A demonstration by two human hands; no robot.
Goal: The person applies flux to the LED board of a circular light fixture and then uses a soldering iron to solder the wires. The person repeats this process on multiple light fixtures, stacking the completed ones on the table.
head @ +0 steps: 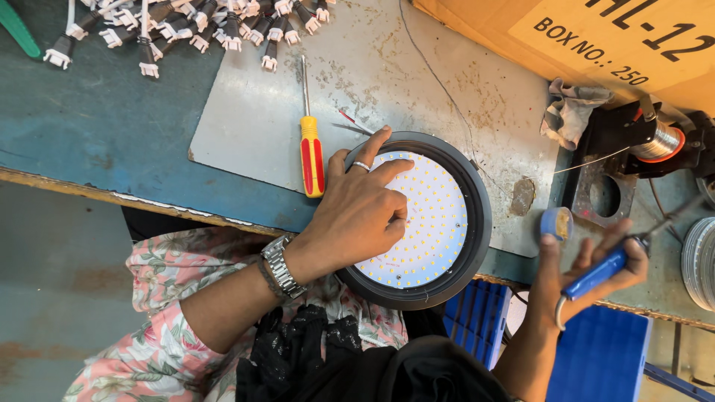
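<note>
Where the blue workbench (89, 126) runs off to the far left, a heap of black-and-white cable connectors (194, 30) lies along its top edge, with a green handle (16, 28) poking in at the corner. Next comes a grey metal sheet (253, 119) laid on the bench, and on it a screwdriver with a red and yellow handle (311, 152), pointing away from the person. Just right of that, the left hand (357, 212), wearing a ring and a metal wristwatch (281, 266), lies flat with fingers spread and relaxed on the white LED board of a round lamp in a dark housing (417, 219); it presses on the board rather than gripping it. This lamp sits at the near edge of the sheet, overhanging the bench edge slightly. Further right, the right hand (588, 264) is clenched around a soldering iron with a blue handle (603, 269), thumb raised beside a small blue tin (555, 222). Beyond it stand a crumpled rag (573, 108), a spool of solder wire on a black stand (659, 141) and a cardboard box (596, 37).
</note>
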